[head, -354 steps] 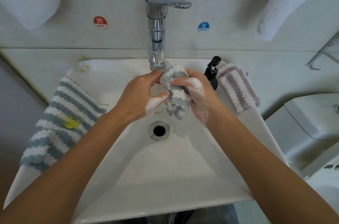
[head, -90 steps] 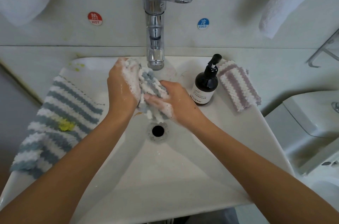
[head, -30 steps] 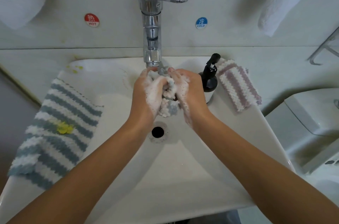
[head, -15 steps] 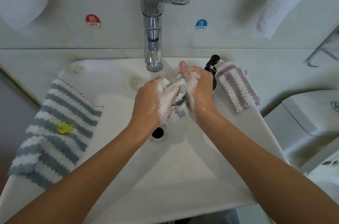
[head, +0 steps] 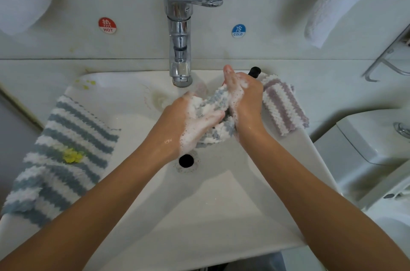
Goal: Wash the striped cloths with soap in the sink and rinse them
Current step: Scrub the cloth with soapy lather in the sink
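Note:
A bunched blue-and-white striped cloth [head: 216, 104] full of foam is held over the white sink [head: 199, 215], just right of the tap's spout. My left hand [head: 190, 122] grips its lower left side with foamy fingers curled over it. My right hand [head: 243, 97] grips its upper right side, and the cloth runs between the two palms. A larger blue-striped cloth [head: 60, 153] with a yellow stain lies over the sink's left rim. A pink-striped cloth [head: 281, 106] lies on the right rim.
The chrome tap [head: 180, 37] stands at the back centre, with hot and cold stickers on the wall. The black pump top of a soap bottle [head: 254, 70] peeks out behind my right hand. The drain [head: 186, 160] lies below my hands. A toilet tank [head: 372, 142] is at the right.
My hands have kept rubbing the soapy cloth. Over the last half second my right hand slid up and away while my left hand stayed lower, stretching the cloth between them.

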`<action>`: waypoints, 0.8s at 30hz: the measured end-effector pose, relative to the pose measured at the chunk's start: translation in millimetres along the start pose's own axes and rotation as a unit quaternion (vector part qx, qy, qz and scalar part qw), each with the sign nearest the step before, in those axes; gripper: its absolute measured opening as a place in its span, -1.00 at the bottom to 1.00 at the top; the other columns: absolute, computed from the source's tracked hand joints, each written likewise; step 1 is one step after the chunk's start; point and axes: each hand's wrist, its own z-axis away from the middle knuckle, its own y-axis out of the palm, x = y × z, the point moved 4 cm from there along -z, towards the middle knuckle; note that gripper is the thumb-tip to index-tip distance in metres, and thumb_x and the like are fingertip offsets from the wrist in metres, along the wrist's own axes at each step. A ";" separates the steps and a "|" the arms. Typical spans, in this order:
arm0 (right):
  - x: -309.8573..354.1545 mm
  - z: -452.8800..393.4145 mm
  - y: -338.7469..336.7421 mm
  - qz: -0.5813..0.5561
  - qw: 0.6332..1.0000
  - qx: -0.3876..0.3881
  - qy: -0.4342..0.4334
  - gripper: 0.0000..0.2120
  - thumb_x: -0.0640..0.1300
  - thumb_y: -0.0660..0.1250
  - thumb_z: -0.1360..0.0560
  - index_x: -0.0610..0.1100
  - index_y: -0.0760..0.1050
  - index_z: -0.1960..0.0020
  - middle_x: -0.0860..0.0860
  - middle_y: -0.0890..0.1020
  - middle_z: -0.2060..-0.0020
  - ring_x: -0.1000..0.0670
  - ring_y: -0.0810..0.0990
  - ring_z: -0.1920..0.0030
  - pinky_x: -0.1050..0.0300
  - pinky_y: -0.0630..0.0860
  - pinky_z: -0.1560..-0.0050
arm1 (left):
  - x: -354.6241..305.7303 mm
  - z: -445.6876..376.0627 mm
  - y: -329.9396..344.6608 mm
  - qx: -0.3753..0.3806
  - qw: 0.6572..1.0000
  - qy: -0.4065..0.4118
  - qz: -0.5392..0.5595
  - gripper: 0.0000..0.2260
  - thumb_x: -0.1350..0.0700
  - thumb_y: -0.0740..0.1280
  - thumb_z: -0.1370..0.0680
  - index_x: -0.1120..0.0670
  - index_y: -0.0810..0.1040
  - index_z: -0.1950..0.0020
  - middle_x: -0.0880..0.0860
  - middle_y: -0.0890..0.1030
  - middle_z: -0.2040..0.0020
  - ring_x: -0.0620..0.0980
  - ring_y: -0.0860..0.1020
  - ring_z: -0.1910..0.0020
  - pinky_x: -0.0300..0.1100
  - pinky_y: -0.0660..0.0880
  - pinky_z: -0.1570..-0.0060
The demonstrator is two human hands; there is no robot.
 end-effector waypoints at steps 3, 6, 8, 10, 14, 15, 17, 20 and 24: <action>-0.9 -4.1 -6.3 0.009 0.999 -0.035 -0.006 -0.48 -0.07 0.28 -0.61 -0.04 0.16 0.46 0.17 0.22 0.58 0.16 0.20 0.51 0.24 0.23 0.33 | 0.3 2.9 8.7 0.008 0.998 0.027 -0.060 -0.83 -0.02 0.38 -0.51 0.00 0.46 0.18 -0.14 0.52 0.28 -0.18 0.53 0.27 -0.27 0.41 0.26; -4.0 1.0 -1.5 0.005 1.000 -0.028 -0.001 -0.49 -0.11 0.25 -0.63 -0.05 0.15 0.45 0.18 0.20 0.60 0.18 0.19 0.55 0.35 0.19 0.43 | 5.9 2.5 10.1 -0.084 0.995 0.012 -0.042 -0.91 0.06 0.32 -0.57 0.02 0.44 0.02 -0.15 0.50 0.21 -0.21 0.51 0.22 -0.32 0.36 0.24; -5.5 8.6 8.0 0.003 1.000 -0.003 0.010 -0.52 -0.13 0.22 -0.64 -0.06 0.15 0.42 0.14 0.23 0.54 0.18 0.19 0.52 0.29 0.20 0.40 | 4.4 2.3 7.2 -0.158 0.987 0.016 -0.021 -0.93 0.08 0.28 -0.60 0.04 0.41 0.03 -0.15 0.47 0.28 -0.30 0.49 0.32 -0.45 0.33 0.32; -7.6 20.6 20.2 0.014 0.999 0.029 0.001 -0.55 -0.15 0.20 -0.64 -0.06 0.19 0.41 0.11 0.27 0.50 0.17 0.23 0.49 0.27 0.24 0.35 | 2.0 2.4 4.6 -0.214 0.977 0.017 -0.001 -0.89 0.08 0.23 -0.62 0.06 0.39 0.08 -0.13 0.42 0.35 -0.32 0.47 0.42 -0.48 0.32 0.41; -18.2 57.7 46.3 -0.001 0.998 0.066 -0.017 -0.64 -0.25 0.18 -0.62 -0.03 0.30 0.34 0.14 0.37 0.45 0.21 0.36 0.46 0.35 0.31 0.33 | 15.0 -3.5 -6.0 -0.292 0.956 0.011 0.021 -0.74 0.03 0.22 -0.65 0.02 0.36 0.24 -0.11 0.41 0.39 -0.23 0.41 0.44 -0.40 0.32 0.39; -20.5 65.3 50.9 -0.006 0.997 0.075 -0.011 -0.66 -0.25 0.16 -0.62 -0.06 0.31 0.32 0.12 0.38 0.43 0.21 0.36 0.45 0.35 0.31 0.34 | 21.2 -5.8 -9.8 -0.301 0.953 0.005 0.022 -0.69 0.04 0.21 -0.66 0.04 0.33 0.29 -0.09 0.37 0.41 -0.19 0.36 0.46 -0.34 0.30 0.40; -24.7 73.6 55.8 -0.021 0.995 0.090 0.025 -0.67 -0.24 0.13 -0.64 -0.12 0.31 0.31 0.07 0.38 0.43 0.19 0.35 0.45 0.35 0.31 0.36 | 29.1 -8.3 -16.2 -0.304 0.952 0.008 -0.012 -0.64 0.16 0.19 -0.65 0.07 0.26 0.35 -0.05 0.29 0.43 -0.14 0.24 0.45 -0.28 0.22 0.43; -21.2 72.6 53.7 -0.030 0.996 0.088 0.015 -0.61 -0.34 0.15 -0.61 -0.06 0.27 0.34 0.08 0.35 0.43 0.17 0.33 0.42 0.29 0.31 0.31 | 32.4 -7.0 -13.9 -0.289 0.955 0.004 -0.062 -0.75 0.28 0.20 -0.58 0.24 0.34 0.31 0.00 0.30 0.41 -0.07 0.24 0.41 -0.29 0.21 0.46; -5.9 44.6 38.1 -0.048 0.998 0.036 0.001 -0.57 -0.33 0.21 -0.47 0.06 0.20 0.42 0.18 0.25 0.50 0.16 0.20 0.47 0.22 0.22 0.38 | 19.9 14.5 16.5 -0.262 0.961 -0.040 0.077 -0.68 0.15 0.22 -0.64 0.10 0.36 0.32 0.02 0.40 0.38 -0.10 0.36 0.42 -0.27 0.32 0.44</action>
